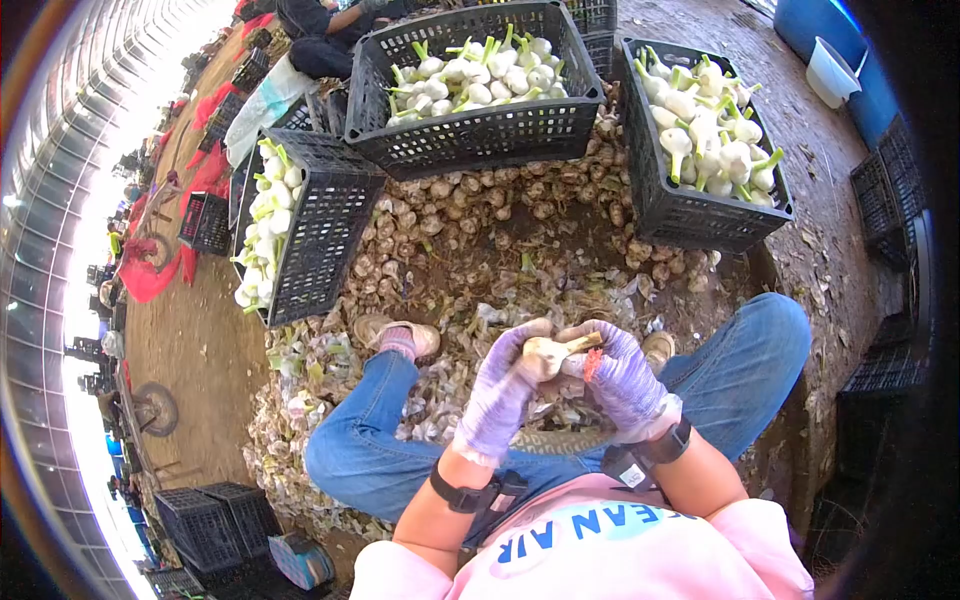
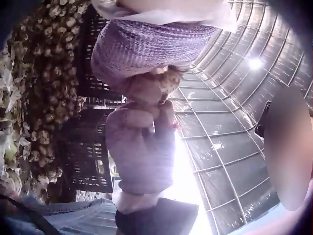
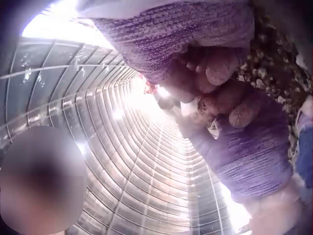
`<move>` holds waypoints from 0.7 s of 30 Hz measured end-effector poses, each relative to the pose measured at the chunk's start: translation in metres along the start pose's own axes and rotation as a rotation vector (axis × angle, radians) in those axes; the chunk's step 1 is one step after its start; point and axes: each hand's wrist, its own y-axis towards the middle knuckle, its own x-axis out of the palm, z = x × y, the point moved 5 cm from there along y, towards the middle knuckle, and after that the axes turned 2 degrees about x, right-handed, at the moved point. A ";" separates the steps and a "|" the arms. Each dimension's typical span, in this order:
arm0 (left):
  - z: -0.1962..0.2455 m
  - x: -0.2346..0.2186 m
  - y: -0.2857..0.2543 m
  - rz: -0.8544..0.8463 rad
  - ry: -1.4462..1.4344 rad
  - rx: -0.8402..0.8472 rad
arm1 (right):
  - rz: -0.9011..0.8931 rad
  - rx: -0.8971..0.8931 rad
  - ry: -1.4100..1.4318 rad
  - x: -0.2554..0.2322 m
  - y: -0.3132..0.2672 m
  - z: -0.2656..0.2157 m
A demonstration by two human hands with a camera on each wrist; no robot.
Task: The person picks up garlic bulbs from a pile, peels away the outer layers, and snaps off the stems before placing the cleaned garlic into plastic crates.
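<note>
Both hands meet over the lap in purple knit gloves, with a garlic bulb (image 1: 543, 359) between them. My left hand (image 1: 497, 395) grips the bulb from the left, its stem (image 1: 583, 344) pointing right. Against the bulb's right side and stem, the curled fingers and thumb of my right hand (image 1: 622, 385) pinch it. A small orange-red strip (image 1: 593, 365) shows at the right hand's fingers. In the left wrist view, the gloved fingers hide most of the bulb. The right wrist view shows the left hand (image 3: 249, 142) below the right hand (image 3: 181, 44), fingertips close together.
Black crates of peeled white garlic stand ahead: one in the middle (image 1: 480, 140), one at right (image 1: 690, 215), one tilted at left (image 1: 325, 240). Unpeeled bulbs (image 1: 450, 205) and loose skins (image 1: 330, 400) cover the ground around the feet. Another person (image 1: 320, 40) sits beyond.
</note>
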 end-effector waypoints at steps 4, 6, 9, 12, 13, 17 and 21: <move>0.005 0.003 -0.003 0.095 0.466 0.272 | 0.064 -0.158 -0.082 -0.008 0.000 -0.001; 0.003 -0.007 -0.002 0.151 0.195 0.004 | -0.041 -0.430 -0.509 -0.008 -0.001 -0.015; -0.010 -0.030 0.004 0.105 0.041 -0.339 | -0.205 -0.516 -0.752 0.003 0.000 -0.022; 0.003 -0.019 0.007 0.129 0.453 -0.002 | -0.118 -0.360 -0.486 -0.011 0.008 0.002; -0.003 -0.018 0.008 0.133 0.454 -0.001 | -0.044 -0.307 -0.398 -0.014 0.010 0.007; -0.005 -0.009 -0.001 0.192 0.742 0.375 | -0.130 0.052 0.211 0.008 -0.002 0.000; -0.012 -0.004 0.004 0.175 -0.081 0.074 | -0.180 -0.012 0.551 -0.002 0.002 0.030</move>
